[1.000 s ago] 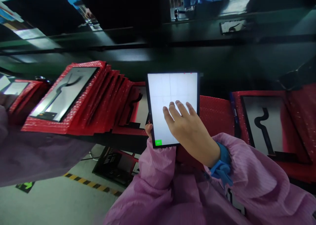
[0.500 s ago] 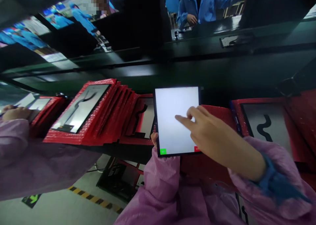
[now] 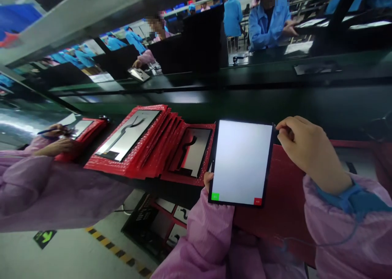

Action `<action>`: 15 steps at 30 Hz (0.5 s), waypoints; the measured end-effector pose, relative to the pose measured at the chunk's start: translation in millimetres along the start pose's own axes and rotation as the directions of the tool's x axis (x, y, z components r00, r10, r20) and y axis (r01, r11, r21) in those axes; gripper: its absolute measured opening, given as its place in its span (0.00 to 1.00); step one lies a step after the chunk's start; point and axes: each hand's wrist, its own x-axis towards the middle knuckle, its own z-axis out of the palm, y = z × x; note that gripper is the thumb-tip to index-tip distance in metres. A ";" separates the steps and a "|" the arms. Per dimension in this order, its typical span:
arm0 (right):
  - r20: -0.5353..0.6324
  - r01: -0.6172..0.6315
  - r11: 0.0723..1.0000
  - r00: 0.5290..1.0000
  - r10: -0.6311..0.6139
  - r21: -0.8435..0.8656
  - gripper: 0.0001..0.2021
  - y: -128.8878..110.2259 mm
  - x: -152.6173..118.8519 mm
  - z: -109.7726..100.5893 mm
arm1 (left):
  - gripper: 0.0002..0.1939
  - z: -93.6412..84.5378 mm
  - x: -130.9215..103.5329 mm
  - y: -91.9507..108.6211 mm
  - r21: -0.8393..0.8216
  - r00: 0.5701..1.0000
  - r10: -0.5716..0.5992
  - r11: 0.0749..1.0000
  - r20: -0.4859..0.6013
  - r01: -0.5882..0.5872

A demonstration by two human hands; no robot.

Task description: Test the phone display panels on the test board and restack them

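Note:
A tablet [image 3: 243,162] with a lit white screen stands tilted toward me, a green square at its lower left corner and a red one at its lower right. My left hand [image 3: 208,180] grips it by the lower left side; its thumb shows at the edge and the other fingers are hidden behind. My right hand [image 3: 309,150] is beside the tablet's upper right edge, fingers curled in a pinch. The fingertips are at or very near that edge; whether they hold anything I cannot make out. A blue band [image 3: 343,197] circles the right wrist.
Left of the tablet, a screen panel [image 3: 191,152] lies on red bubble wrap. Beside it leans a stack of red bubble-wrap pouches [image 3: 153,148] topped by another panel [image 3: 131,134]. A co-worker's hands [image 3: 58,142] work at far left. A red surface [image 3: 284,181] extends under my right hand.
My right hand has moved from over the screen, index finger extended, to the tablet's upper right edge, fingers now curled. The view has shifted; the left hand keeps its hold.

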 end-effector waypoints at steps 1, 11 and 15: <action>-0.025 -0.002 1.000 1.000 0.002 0.010 0.08 0.0 -0.5 2.3 | 0.34 0.6 0.1 0.6 0.000 1.000 -0.006 1.000 0.005 0.006; 0.194 0.061 0.997 0.979 -0.070 0.055 0.27 -56.5 22.9 21.9 | 0.29 4.2 10.7 11.7 0.046 0.995 -0.102 0.994 0.002 0.102; 0.253 0.076 0.993 0.963 -0.096 0.089 0.23 -72.8 31.0 18.9 | 0.25 6.5 12.3 15.1 0.047 0.997 -0.072 0.996 -0.024 0.073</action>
